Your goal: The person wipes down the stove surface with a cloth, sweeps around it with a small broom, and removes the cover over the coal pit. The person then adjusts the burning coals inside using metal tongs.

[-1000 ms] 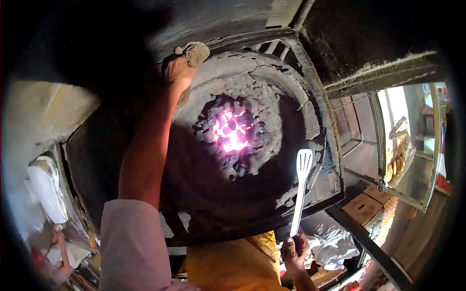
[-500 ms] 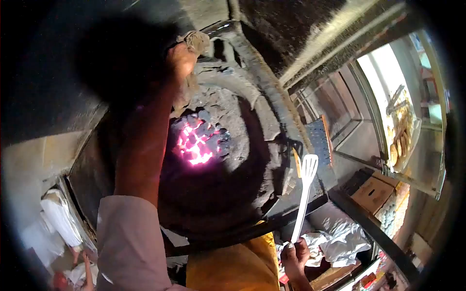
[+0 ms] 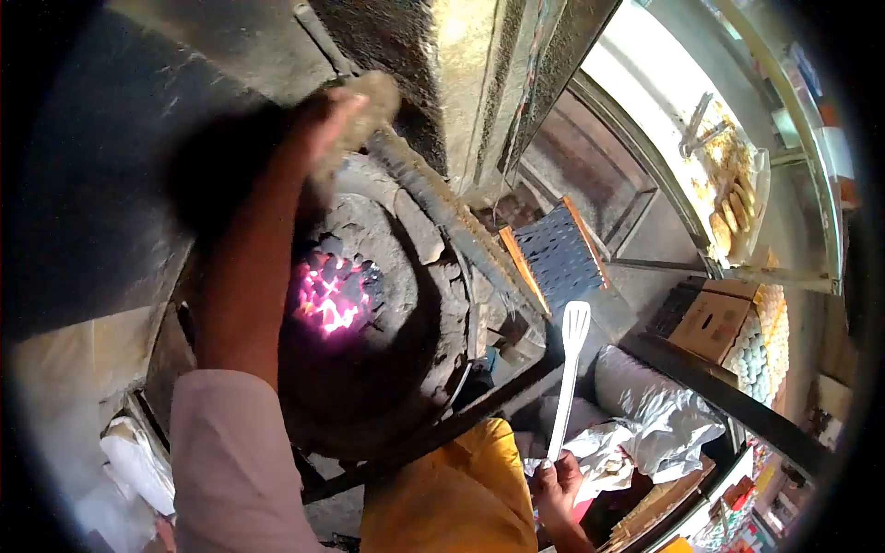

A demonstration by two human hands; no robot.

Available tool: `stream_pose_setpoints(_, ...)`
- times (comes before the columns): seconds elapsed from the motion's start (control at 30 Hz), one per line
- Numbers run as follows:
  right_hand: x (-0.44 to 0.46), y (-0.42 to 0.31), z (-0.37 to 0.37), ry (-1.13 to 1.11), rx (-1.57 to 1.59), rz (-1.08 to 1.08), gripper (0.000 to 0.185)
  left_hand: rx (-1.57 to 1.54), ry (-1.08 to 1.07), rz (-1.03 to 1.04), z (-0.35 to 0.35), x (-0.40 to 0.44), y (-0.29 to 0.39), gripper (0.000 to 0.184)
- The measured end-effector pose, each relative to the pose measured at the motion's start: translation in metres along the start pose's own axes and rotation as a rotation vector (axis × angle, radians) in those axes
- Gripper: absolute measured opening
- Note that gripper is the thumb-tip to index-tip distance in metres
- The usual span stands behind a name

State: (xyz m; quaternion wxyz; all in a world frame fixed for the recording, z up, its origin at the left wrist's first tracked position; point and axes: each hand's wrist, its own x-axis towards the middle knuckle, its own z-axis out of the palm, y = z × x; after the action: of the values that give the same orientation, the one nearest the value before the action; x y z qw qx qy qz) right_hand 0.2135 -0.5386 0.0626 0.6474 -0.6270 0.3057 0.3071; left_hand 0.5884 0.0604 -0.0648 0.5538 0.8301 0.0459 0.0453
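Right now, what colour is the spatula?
The spatula looks bright white, best seen in the head view.

The left hand [image 3: 329,124] holds a brown cloth [image 3: 373,100] near glowing pink coals [image 3: 334,293], the right hand [image 3: 559,483] a slotted silver metal spatula [image 3: 564,392]

Round ash-grey hearth [image 3: 398,276], rim cracked; glowing coals [image 3: 334,293] heaped on it. Bright shelf [image 3: 645,60] at right: tongs [image 3: 704,136], brown rolls [image 3: 734,217].

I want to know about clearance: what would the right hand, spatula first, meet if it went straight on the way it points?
Led by the slotted spatula, the right hand would probably meet the orange-edged dark panel first, though its depth is unclear.
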Motion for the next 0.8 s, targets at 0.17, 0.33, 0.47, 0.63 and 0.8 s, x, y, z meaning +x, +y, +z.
stream_pose_setpoints(0.17, -0.029, -0.007, 0.002, -0.070, -0.148, -0.151, 0.011, -0.713, 0.103, -0.274, 0.049, -0.082, 0.180, 0.048)
stream_pose_setpoints(0.33, -0.070, 0.012, 0.012, -0.049, 0.008, -0.234, 0.007, -1.112, -0.083, -0.153, 0.000, -0.165, 0.242, 0.048)
stream_pose_setpoints(0.47, -0.124, 0.049, 0.042, -0.013, 0.008, -0.331, 0.009, -1.288, -0.125, -0.073, -0.021, -0.240, 0.290, 0.049)
stream_pose_setpoints(0.63, -0.201, 0.118, 0.103, -0.063, 0.197, -0.284, 0.006, -1.648, -0.032, -0.264, 0.015, -0.353, 0.312, 0.049)
stream_pose_setpoints(0.8, -0.232, 0.145, 0.145, -0.040, 0.243, -0.148, 0.025, -1.784, -0.105, -0.333, 0.076, -0.481, 0.319, 0.049)
